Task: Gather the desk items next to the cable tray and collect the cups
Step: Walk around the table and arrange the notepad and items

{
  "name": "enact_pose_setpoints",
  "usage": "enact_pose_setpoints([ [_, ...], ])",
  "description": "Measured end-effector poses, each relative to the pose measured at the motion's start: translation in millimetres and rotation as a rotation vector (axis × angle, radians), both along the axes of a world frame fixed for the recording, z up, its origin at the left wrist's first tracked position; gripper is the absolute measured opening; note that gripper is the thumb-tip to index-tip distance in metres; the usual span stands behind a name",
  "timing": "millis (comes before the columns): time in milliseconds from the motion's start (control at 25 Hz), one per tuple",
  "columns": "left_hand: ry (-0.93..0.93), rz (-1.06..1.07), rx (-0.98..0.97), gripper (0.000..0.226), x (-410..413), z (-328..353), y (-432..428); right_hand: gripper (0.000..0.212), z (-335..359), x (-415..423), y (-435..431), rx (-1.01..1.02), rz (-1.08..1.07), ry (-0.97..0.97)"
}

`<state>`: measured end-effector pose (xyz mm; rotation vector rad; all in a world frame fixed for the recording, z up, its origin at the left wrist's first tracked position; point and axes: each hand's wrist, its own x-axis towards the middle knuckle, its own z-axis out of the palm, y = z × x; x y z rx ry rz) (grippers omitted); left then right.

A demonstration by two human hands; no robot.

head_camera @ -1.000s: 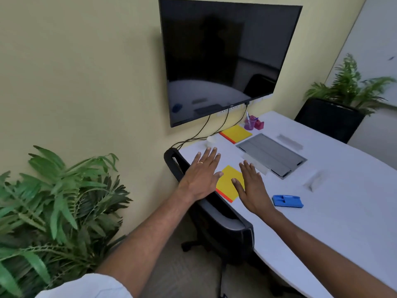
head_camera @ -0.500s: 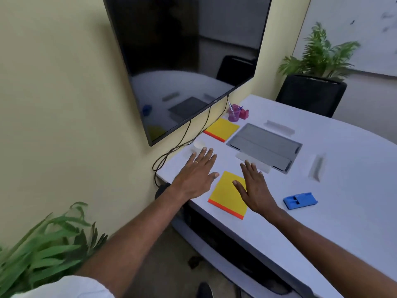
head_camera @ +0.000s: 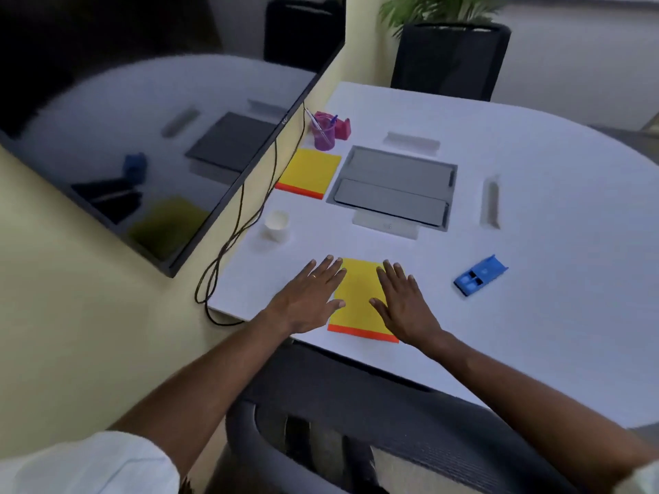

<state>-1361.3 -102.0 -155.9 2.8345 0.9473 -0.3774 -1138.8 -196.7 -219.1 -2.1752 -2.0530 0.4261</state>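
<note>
A yellow pad with an orange edge [head_camera: 358,297] lies near the front of the white table [head_camera: 535,279]. My left hand [head_camera: 308,301] lies flat on its left side and my right hand [head_camera: 404,303] flat on its right side, fingers straight. A second yellow pad [head_camera: 309,172] lies beside the grey cable tray [head_camera: 394,187] set into the table. A white paper cup [head_camera: 276,225] stands left of the tray. A purple pen cup [head_camera: 323,131] and a pink item [head_camera: 343,128] stand at the back. A blue stapler-like item [head_camera: 479,275] lies to the right.
A black wall screen [head_camera: 142,119] hangs on the left, with black cables [head_camera: 235,237] dropping past the table edge. A dark chair back [head_camera: 392,422] is right below me. A potted plant in a black planter [head_camera: 449,55] stands behind the table.
The view has swung down and closer over the table; the white cup has come into sight. Both hands have stayed flat at the near yellow pad.
</note>
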Motion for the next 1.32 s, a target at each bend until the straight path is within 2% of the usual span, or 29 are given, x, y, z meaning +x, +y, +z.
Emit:
enact_pose_setpoints([
  [200,0.016,-0.072,-0.076,0.071,-4.2,-45.5,34.9,0.072,-22.8,1.2,17.1,-0.147,-0.148,0.009],
  [360,0.038,-0.138,-0.109,0.072,0.7,-87.7,54.9,0.075,-44.5,-1.6,36.1,-0.261,-0.275,0.113],
  [520,0.067,-0.106,-0.207,0.076,7.3,-138.5,50.9,0.079,-75.8,0.4,41.4,-0.412,-0.615,0.262],
  [600,0.094,-0.085,-0.231,0.077,11.3,-160.7,50.0,0.075,-88.4,2.7,45.9,-0.412,-0.745,0.301],
  [720,0.120,-0.065,-0.206,0.078,15.1,-191.2,49.6,0.071,-104.6,6.4,56.7,-0.341,-0.968,0.519],
  [840,0.064,-0.046,-0.168,0.078,15.0,-207.7,49.1,0.061,-111.8,14.3,60.6,-0.298,-1.123,0.728],
  [1040,-0.031,-0.054,-0.137,0.077,7.4,-221.5,57.7,0.034,-115.0,34.1,63.4,-0.303,-1.208,0.841],
  [1320,-0.196,0.008,-0.062,0.074,-1.3,-234.1,86.7,0.016,-87.9,45.8,76.8,-0.205,-1.133,1.145],
])
